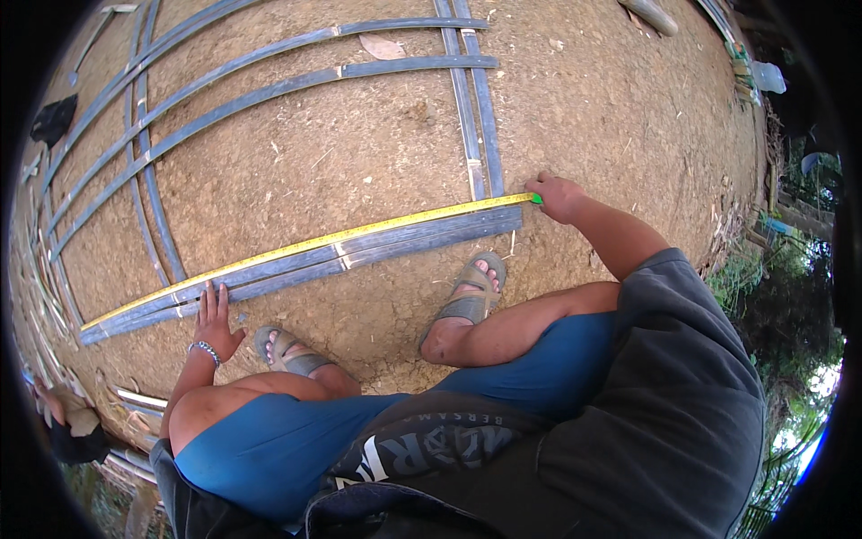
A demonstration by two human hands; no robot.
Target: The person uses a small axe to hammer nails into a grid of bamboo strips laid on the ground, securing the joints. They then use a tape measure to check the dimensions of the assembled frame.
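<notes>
A yellow tape measure [359, 226] is stretched along the upper edge of two dark bamboo slats [395, 241] lying side by side on the ground. At the right end of the slats, my right hand [558, 198] is closed on the tape's end, with a small green piece [537, 198] showing at the fingers. My left hand [214, 325], a bracelet on its wrist, lies open with fingers stretched out, the fingertips touching the lower slat near its left part. The tape's far left end reaches the slats' left tip, where no hand of mine holds it.
Beyond the slats lies a lattice of crossed bamboo strips [260, 88] on bare earth [350, 162]. My sandalled feet [471, 287] stand close to the slats. A black bag-like item [54, 121] is at far left, a dry leaf [382, 47] near the lattice, and a clear plastic container [769, 77] at far right.
</notes>
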